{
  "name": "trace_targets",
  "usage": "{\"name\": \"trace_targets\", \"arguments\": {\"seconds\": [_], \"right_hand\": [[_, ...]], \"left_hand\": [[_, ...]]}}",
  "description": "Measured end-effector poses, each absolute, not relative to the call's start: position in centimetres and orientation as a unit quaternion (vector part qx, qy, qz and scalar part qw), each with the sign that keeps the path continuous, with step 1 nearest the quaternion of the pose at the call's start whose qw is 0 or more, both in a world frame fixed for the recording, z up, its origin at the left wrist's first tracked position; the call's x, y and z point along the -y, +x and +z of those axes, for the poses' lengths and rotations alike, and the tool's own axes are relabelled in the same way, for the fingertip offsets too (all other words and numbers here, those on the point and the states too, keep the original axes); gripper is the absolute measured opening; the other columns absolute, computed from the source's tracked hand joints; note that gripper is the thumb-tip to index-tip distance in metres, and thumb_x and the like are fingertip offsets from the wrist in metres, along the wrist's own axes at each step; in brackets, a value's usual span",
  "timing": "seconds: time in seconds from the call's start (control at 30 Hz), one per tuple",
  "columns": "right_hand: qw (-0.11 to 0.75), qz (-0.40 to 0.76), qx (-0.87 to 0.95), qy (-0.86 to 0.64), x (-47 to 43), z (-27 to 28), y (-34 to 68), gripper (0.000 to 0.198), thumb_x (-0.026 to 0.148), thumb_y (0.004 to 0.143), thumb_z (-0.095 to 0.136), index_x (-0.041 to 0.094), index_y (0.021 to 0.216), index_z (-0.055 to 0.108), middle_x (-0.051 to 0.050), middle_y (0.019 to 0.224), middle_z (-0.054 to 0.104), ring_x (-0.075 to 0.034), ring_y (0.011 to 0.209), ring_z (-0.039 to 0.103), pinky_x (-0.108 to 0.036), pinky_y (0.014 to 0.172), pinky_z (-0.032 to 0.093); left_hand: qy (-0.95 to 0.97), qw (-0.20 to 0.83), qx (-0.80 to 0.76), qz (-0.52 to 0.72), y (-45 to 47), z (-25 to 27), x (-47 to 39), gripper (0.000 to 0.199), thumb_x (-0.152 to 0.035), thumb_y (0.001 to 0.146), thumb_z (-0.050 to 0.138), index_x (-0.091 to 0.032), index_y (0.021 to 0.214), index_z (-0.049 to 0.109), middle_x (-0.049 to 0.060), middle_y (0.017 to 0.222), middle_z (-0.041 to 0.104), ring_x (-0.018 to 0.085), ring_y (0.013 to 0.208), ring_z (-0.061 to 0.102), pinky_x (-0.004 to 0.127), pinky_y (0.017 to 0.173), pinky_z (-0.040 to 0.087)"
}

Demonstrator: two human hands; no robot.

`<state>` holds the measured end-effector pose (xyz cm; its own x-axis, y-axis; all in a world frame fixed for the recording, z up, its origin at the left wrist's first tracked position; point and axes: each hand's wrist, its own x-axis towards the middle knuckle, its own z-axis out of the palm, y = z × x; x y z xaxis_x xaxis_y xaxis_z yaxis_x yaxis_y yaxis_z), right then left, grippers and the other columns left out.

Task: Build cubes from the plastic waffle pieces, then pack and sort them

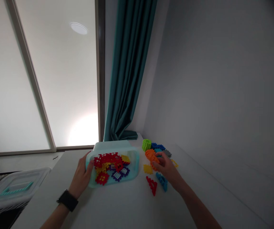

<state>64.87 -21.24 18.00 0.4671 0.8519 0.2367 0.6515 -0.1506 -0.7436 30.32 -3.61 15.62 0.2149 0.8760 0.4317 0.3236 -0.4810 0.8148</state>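
A light teal plastic tray [135,165] tilts toward me on the table. Inside it lie red connecting blocks [107,159], yellow ones and purple ones with white window shapes. My left hand [83,175] grips the tray's left rim, thumb on the inner side. To the right of the tray, my right hand [166,167] has its fingers closed around an orange connecting block [151,156] in a stack. Close to that hand are a yellow square block [148,169], a red triangular block [151,185] and a blue triangular block [162,182].
Behind the orange stack are a lime green block stack [146,145], dark blue blocks [158,146] and a grey block [167,153]. A clear lidded box [17,187] with a teal handle stands at lower left. A green curtain [129,70] hangs behind the white table [117,206].
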Motion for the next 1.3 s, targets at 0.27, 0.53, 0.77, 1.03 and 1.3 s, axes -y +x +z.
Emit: {"name": "trace_targets", "arguments": {"seconds": [0.27,0.53,0.77,1.03,1.3], "right_hand": [[0.62,0.434,0.391,-0.523,18.1,18.8,53.4,0.049,0.052,0.073,0.076,0.024,0.104,0.052,0.001,0.077,0.065,-0.017,0.068,0.061,-0.029,0.05,0.057],[0.597,0.372,0.489,-0.515,13.6,20.2,53.9,0.042,0.039,0.08,0.071,0.025,0.118,0.059,-0.007,0.126,0.065,-0.025,0.116,0.063,-0.04,0.092,0.056],[0.349,0.008,0.587,-0.731,19.8,17.7,64.4,0.036,0.036,0.098,0.035,0.02,0.112,0.064,-0.009,0.107,0.072,-0.021,0.095,0.068,-0.036,0.087,0.054],[0.219,-0.087,0.533,-0.813,21.7,12.4,65.7,0.033,0.028,0.087,0.054,0.022,0.118,0.063,-0.013,0.127,0.061,-0.03,0.12,0.053,-0.043,0.099,0.04],[0.198,-0.073,0.544,-0.812,19.3,11.0,64.7,0.021,0.016,0.081,0.056,0.023,0.1,0.062,-0.008,0.113,0.063,-0.024,0.105,0.057,-0.032,0.091,0.043]], "left_hand": [[0.638,0.525,-0.384,0.411,30.7,19.5,6.9,0.066,-0.056,0.082,0.062,-0.023,0.135,0.043,0.01,0.114,0.065,0.029,0.091,0.072,0.038,0.061,0.063],[0.581,0.581,-0.374,0.431,30.0,20.3,6.7,0.067,-0.05,0.078,0.07,-0.023,0.133,0.046,0.013,0.118,0.064,0.03,0.089,0.072,0.037,0.057,0.062],[0.604,0.501,-0.408,0.466,30.2,19.8,6.5,0.076,-0.056,0.08,0.065,-0.027,0.145,0.038,0.013,0.123,0.058,0.031,0.096,0.069,0.037,0.057,0.062],[0.604,0.46,-0.403,0.511,30.8,19.1,6.5,0.078,-0.059,0.078,0.067,-0.029,0.145,0.043,0.009,0.118,0.062,0.03,0.097,0.069,0.035,0.062,0.063],[0.589,0.474,-0.405,0.515,31.0,19.2,6.5,0.08,-0.06,0.074,0.07,-0.028,0.143,0.045,0.008,0.115,0.064,0.032,0.1,0.068,0.035,0.062,0.063]]}}
